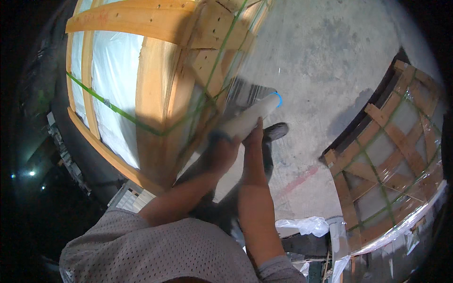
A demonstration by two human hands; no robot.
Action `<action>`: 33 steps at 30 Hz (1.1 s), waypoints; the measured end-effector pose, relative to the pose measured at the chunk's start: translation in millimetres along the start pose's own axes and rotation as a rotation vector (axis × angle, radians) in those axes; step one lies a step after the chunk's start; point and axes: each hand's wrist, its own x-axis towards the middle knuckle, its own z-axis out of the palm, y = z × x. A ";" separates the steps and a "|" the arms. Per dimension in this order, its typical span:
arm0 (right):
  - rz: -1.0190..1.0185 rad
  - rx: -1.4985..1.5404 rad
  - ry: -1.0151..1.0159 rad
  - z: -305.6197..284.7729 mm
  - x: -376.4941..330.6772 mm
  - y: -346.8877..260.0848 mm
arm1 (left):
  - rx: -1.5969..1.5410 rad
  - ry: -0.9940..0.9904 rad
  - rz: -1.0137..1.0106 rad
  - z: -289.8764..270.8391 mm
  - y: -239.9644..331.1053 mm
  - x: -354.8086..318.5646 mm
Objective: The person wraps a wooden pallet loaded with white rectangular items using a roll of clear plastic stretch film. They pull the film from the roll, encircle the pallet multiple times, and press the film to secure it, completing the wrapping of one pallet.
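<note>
A pale roll of stretch film [252, 113], with a blue ring at its far end, lies slanted in front of me. Its near end is by my left hand [228, 150], whose blurred fingers close around it. My right hand [255, 134] grips the roll's right side farther along, with its fingers partly hidden. Clear film runs from the roll up toward a wooden crate [155, 94] at the left. Green straps [113, 107] cross the crate, and white sheeting [115, 80] shows between its boards.
Another strapped wooden crate [396, 155], partly wrapped in clear film, stands at the right. Concrete floor [325, 61] lies between the crates, with my shoe [276, 131] on it. Crumpled plastic [309, 226] sits near the lower right. The far left is dark.
</note>
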 end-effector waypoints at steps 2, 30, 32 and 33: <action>-0.028 0.013 0.035 -14.7 -1.7 6.7 | 0.077 -0.099 -0.037 4.2 -13.1 -3.2; 0.122 -0.370 0.245 -135.6 -27.9 66.5 | 0.328 -0.155 0.624 14.3 -132.8 -129.9; 0.080 -0.102 0.129 -149.5 -38.5 90.5 | 0.462 -0.268 0.446 12.7 -132.6 -135.5; -0.011 -0.108 0.005 -153.6 -39.2 103.6 | 0.372 -0.269 0.260 12.7 -134.3 -137.4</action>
